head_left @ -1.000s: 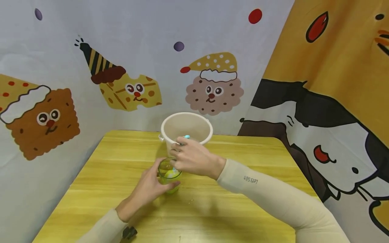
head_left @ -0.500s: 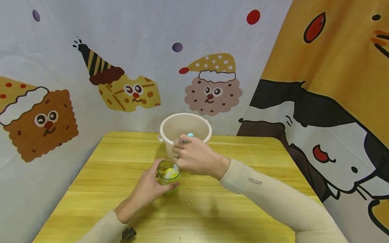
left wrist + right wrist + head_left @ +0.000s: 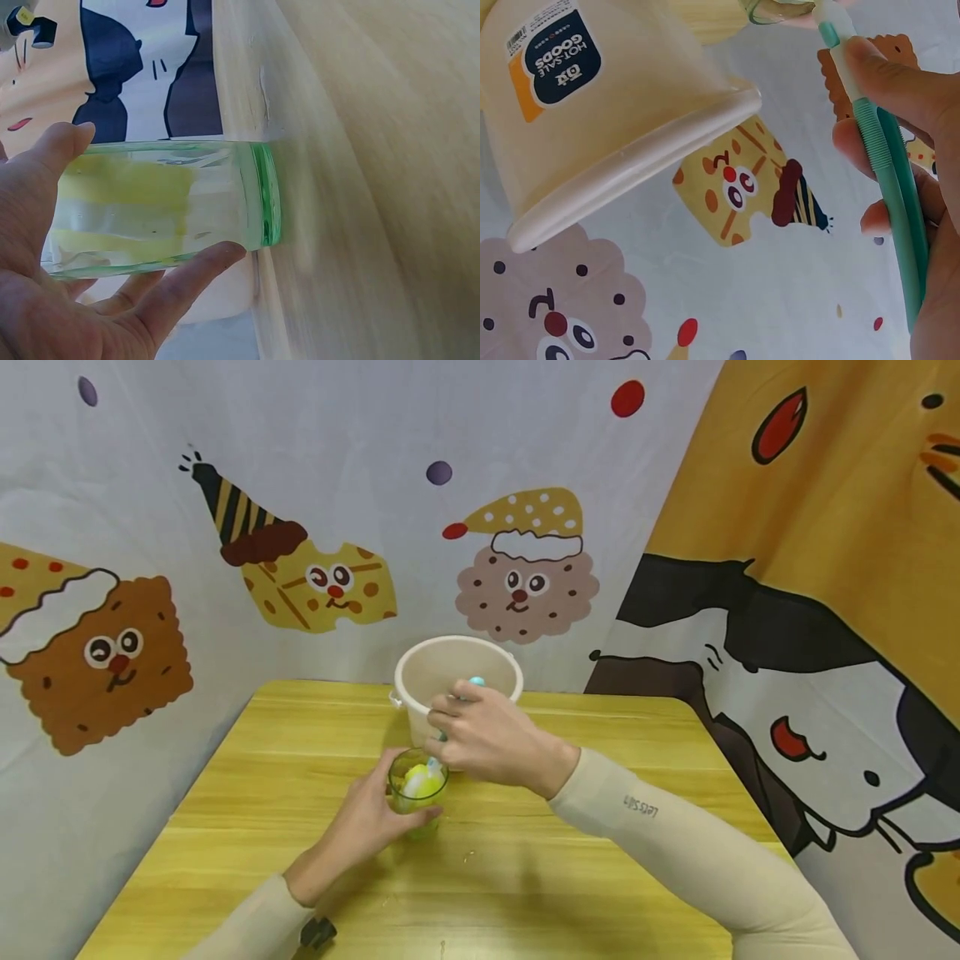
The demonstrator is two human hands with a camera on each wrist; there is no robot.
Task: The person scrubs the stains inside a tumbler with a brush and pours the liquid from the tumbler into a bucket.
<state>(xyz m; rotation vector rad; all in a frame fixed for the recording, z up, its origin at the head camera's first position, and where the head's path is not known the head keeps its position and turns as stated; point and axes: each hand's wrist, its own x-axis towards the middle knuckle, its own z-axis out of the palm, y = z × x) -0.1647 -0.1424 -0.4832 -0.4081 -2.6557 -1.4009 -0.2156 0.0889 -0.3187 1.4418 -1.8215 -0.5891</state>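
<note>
A clear green-tinted drinking glass (image 3: 221,199) stands on the table, gripped by my left hand (image 3: 367,814) with fingers and thumb spread round its sides. Inside it is the yellow-and-white sponge head (image 3: 422,782) of a cup brush. My right hand (image 3: 495,735) holds that brush from above by its teal handle (image 3: 891,180), thumb and fingers wrapped along it. The handle leans toward the bucket; its light blue end (image 3: 477,681) pokes out past my knuckles. In the left wrist view the sponge fills the glass's upper part, above the base.
A cream bucket (image 3: 459,647) with a printed label (image 3: 561,52) stands close behind the glass. Small wet marks (image 3: 469,857) dot the wooden table (image 3: 585,877). A cartoon-print cloth (image 3: 337,452) hangs behind. Beside my left wrist is a small dark object (image 3: 318,933).
My right hand has shifted slightly up and to the right, and the sponge head sits higher in the glass. My left hand and the glass have stayed nearly still.
</note>
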